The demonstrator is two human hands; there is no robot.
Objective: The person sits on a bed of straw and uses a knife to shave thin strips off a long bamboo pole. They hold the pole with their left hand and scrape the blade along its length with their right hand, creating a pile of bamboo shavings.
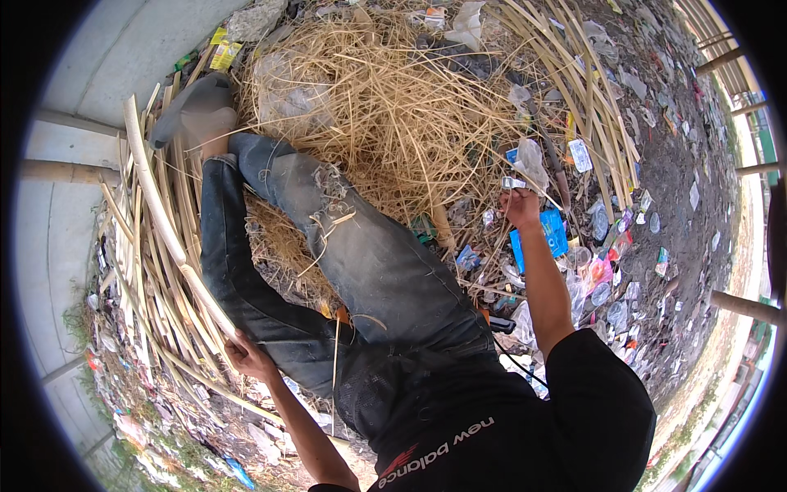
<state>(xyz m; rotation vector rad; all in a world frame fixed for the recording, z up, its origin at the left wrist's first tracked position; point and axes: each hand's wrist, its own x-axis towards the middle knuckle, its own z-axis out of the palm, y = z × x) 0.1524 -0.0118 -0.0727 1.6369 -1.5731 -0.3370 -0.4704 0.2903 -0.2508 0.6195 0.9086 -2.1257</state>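
My left hand (248,358) is closed round the lower end of a long pale bamboo strip (168,225). The strip runs up along the left of my bent leg, toward my foot, over a heap of other strips (176,320). Out to the right, my right hand (521,207) is closed on a small silvery metal object (512,183). Its full shape is hidden by the fingers and too small to tell. Beneath that hand lie a blue wrapper (551,235) and a clear plastic bag (532,161).
Straw-like shavings (385,107) are piled in front of my legs (373,246). More bamboo strips (602,123) lie at the far right. Plastic litter (602,271) covers the dark ground on the right. A grey wall (90,74) stands at the left, with a stone block (256,20) beside it.
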